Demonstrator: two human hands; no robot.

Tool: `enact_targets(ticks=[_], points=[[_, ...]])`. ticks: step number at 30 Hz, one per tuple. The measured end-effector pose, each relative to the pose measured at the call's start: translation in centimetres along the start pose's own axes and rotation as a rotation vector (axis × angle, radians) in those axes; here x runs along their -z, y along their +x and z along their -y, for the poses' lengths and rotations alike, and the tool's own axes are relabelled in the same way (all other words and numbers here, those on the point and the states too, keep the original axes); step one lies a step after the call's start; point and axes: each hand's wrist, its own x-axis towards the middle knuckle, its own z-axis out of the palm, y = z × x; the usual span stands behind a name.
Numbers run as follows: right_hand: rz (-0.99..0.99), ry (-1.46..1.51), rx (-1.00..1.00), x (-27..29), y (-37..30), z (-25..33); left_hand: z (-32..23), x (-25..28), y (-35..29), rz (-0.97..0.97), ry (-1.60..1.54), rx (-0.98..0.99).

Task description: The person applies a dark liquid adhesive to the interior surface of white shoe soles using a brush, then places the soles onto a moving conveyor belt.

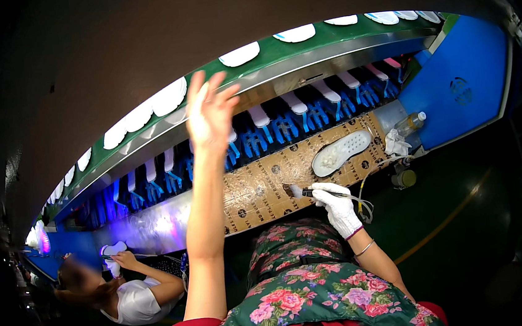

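My bare left hand point(210, 114) reaches forward with its fingers spread, slightly blurred, and holds nothing. It is up over the metal edge of the green conveyor belt point(200, 72), close to the white shoe pieces point(169, 96) lying there. In a white glove, my right hand point(338, 209) grips a brush point(294, 191) with a dark handle and a thin tube running from it. The bristles are just above the cardboard-covered bench point(254, 191). Beyond the brush, a white shoe sole point(342, 153) lies on the cardboard, with small holes at one end and pale bits at the other.
Behind the bench runs a row of pale, foot-shaped pieces point(293, 103) on blue holders. A bottle point(411, 124) and a crumpled white cloth point(396, 143) are by the blue side panel point(465, 83). To the left, another person point(139, 298) handles a white shoe piece.
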Motion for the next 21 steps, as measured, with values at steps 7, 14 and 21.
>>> enact_targets(ticks=[7, 14, 21], points=[[0.075, 0.085, -0.061, -2.0, 0.8, -1.6, -9.7, 10.8, -0.7, -0.169, 1.114, -0.090], [0.189, 0.279, -0.056, -4.8, 0.8, 0.1, -12.5, 13.6, -10.1, -0.089, 0.893, -0.737], [0.470, 0.264, 0.006, -8.6, -1.2, 5.5, -14.0, 13.4, -17.5, -0.522, 0.659, -0.432]])
